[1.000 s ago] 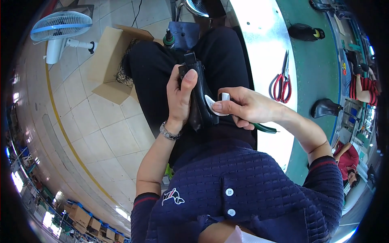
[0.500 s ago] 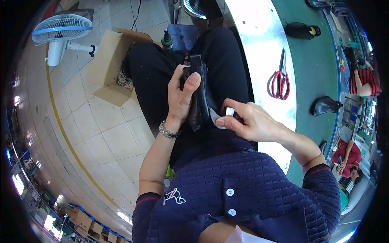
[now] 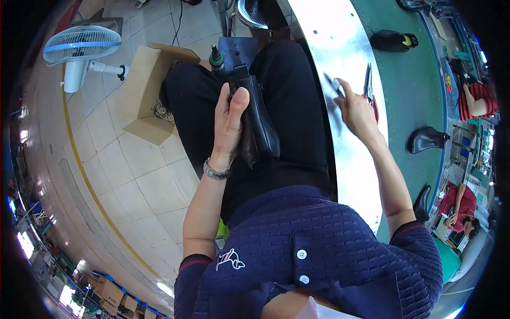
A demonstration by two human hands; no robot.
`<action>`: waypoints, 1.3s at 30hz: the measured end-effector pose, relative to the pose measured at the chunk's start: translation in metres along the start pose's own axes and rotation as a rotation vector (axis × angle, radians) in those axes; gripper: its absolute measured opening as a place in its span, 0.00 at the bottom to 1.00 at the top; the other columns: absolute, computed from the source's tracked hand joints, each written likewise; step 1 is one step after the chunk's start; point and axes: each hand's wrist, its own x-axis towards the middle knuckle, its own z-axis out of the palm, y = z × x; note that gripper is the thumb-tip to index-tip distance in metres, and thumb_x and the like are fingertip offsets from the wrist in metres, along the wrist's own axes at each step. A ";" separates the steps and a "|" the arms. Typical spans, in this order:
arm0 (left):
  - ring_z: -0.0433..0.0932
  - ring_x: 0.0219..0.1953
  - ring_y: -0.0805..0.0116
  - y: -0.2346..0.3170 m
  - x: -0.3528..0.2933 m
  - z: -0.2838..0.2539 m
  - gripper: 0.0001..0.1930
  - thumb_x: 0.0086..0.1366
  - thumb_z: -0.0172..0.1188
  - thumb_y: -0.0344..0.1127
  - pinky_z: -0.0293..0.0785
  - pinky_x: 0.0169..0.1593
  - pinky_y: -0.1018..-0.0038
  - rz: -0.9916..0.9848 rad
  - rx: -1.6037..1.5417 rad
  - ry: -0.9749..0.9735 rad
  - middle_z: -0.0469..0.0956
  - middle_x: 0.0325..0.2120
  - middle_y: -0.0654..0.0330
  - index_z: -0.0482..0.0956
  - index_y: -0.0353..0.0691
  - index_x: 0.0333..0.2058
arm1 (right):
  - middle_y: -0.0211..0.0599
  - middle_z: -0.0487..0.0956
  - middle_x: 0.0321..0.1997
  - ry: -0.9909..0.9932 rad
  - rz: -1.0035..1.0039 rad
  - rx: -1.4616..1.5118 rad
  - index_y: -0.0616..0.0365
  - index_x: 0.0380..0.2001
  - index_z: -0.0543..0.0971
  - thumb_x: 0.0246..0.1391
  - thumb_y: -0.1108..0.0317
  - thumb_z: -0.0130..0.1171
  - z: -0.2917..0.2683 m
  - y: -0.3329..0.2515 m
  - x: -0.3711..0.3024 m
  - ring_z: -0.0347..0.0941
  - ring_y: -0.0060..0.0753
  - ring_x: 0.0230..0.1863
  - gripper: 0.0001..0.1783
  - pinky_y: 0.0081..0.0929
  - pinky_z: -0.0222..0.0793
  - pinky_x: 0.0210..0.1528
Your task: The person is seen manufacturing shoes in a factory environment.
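Note:
My left hand (image 3: 229, 119) grips a black leather boot (image 3: 260, 119) above my lap, thumb along its near side and fingers behind it. The boot stands tilted, one end towards my knees and the other towards my waist. My right hand (image 3: 357, 110) is over the white metal bench at the right, away from the boot. Its fingers pinch a small silvery tool (image 3: 337, 84), smeared by motion, so its exact kind is hidden. Red-handled scissors (image 3: 367, 80) lie on the bench beside that hand, which partly covers their handles.
The white bench (image 3: 356, 175) runs along my right side. Beyond it, a green conveyor belt (image 3: 390, 85) carries black boots (image 3: 426, 140). An open cardboard box (image 3: 143, 95) and a fan (image 3: 82, 45) stand at the left. Two people are at the far right.
My right hand has moved from beside the boot out over the bench, carrying the silvery tool. My left hand has shifted slightly left with the boot, which is turned a little.

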 end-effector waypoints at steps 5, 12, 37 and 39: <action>0.63 0.34 0.85 0.000 0.002 0.003 0.17 0.68 0.58 0.50 0.63 0.40 0.85 -0.009 0.002 -0.041 0.67 0.32 0.73 0.70 0.42 0.40 | 0.55 0.79 0.45 0.247 -0.045 -0.323 0.51 0.63 0.68 0.61 0.62 0.56 0.009 0.017 0.026 0.79 0.46 0.44 0.27 0.35 0.74 0.46; 0.63 0.33 0.81 -0.008 -0.005 0.007 0.21 0.63 0.62 0.54 0.62 0.37 0.82 -0.006 0.137 -0.045 0.67 0.30 0.70 0.71 0.41 0.37 | 0.51 0.83 0.36 -0.481 -0.258 0.744 0.74 0.46 0.78 0.52 0.60 0.67 -0.060 -0.116 -0.012 0.81 0.31 0.39 0.26 0.26 0.76 0.44; 0.73 0.46 0.73 -0.040 -0.020 0.012 0.41 0.72 0.20 0.64 0.65 0.56 0.77 -0.322 -0.122 -0.173 0.78 0.44 0.61 0.77 0.35 0.48 | 0.61 0.79 0.36 -0.338 -0.100 0.685 0.67 0.52 0.70 0.51 0.48 0.65 -0.015 -0.084 -0.089 0.80 0.58 0.33 0.36 0.40 0.77 0.39; 0.69 0.56 0.66 -0.023 -0.013 -0.007 0.42 0.71 0.22 0.65 0.60 0.63 0.68 -0.063 0.142 -0.214 0.74 0.52 0.54 0.72 0.32 0.54 | 0.49 0.82 0.36 -0.254 -0.005 0.912 0.68 0.49 0.74 0.53 0.52 0.62 -0.018 -0.064 -0.084 0.80 0.42 0.36 0.30 0.34 0.75 0.41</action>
